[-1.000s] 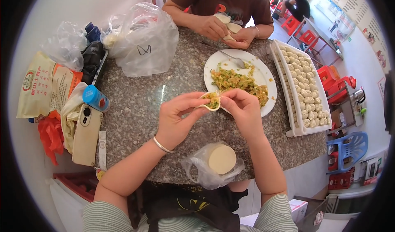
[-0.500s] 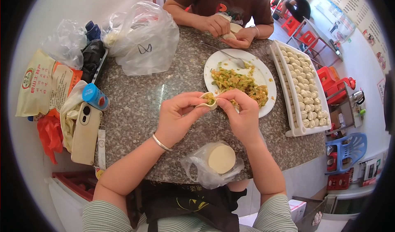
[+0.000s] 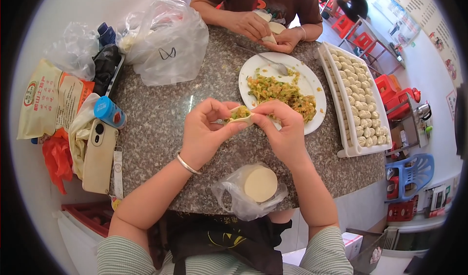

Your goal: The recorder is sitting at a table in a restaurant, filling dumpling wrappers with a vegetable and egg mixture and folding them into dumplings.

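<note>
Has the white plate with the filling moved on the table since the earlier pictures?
No. The white plate lies in the same place beside the tray of dumplings, same gap as before.

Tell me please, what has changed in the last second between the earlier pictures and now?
The left hand and right hand have drawn closer around the dumpling, folding its wrapper partly over the filling. Both keep hold of it. The plate, tray and bag of wrappers have not moved.
</note>
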A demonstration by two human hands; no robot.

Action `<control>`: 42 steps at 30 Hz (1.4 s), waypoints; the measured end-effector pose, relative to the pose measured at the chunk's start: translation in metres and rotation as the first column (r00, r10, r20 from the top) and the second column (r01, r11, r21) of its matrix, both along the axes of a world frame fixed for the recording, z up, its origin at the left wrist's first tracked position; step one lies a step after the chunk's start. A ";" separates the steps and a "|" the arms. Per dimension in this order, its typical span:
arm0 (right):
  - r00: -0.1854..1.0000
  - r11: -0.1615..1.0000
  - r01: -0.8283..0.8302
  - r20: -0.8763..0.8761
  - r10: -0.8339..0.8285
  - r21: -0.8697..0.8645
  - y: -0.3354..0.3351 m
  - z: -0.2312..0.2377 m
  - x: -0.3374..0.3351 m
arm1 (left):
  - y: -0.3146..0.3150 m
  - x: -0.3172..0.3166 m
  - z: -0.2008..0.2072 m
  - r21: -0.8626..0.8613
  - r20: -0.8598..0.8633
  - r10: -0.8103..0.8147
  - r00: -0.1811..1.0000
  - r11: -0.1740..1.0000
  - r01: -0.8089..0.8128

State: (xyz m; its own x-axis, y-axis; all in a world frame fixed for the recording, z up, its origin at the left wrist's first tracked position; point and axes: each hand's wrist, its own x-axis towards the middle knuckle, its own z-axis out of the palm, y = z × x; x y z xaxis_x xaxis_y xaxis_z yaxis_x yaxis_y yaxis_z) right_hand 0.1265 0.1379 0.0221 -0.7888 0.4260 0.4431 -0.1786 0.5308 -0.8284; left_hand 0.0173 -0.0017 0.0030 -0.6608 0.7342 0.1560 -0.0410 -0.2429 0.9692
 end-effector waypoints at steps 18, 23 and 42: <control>1.000 0.993 0.006 -0.025 -0.003 0.122 0.003 -0.001 -0.001 | 0.000 0.008 0.004 -0.006 -0.042 0.090 0.995 0.996 -0.091; 0.999 0.997 0.044 0.001 -0.045 0.056 0.004 0.000 0.002 | 0.002 0.005 -0.010 0.102 -0.258 0.042 0.965 0.995 -0.016; 0.995 0.988 -0.066 0.060 0.075 -0.138 0.014 -0.003 -0.001 | 0.006 0.003 -0.011 0.193 -0.074 0.025 0.997 0.981 -0.011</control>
State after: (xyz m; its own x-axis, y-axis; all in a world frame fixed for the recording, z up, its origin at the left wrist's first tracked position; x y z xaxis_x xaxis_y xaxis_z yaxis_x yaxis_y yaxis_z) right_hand 0.1259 0.1517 0.0188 -0.8441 0.4208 0.3322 -0.1555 0.4008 -0.9029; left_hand 0.0199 0.0042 -0.0082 -0.6545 0.6738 0.3428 0.0363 -0.4249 0.9045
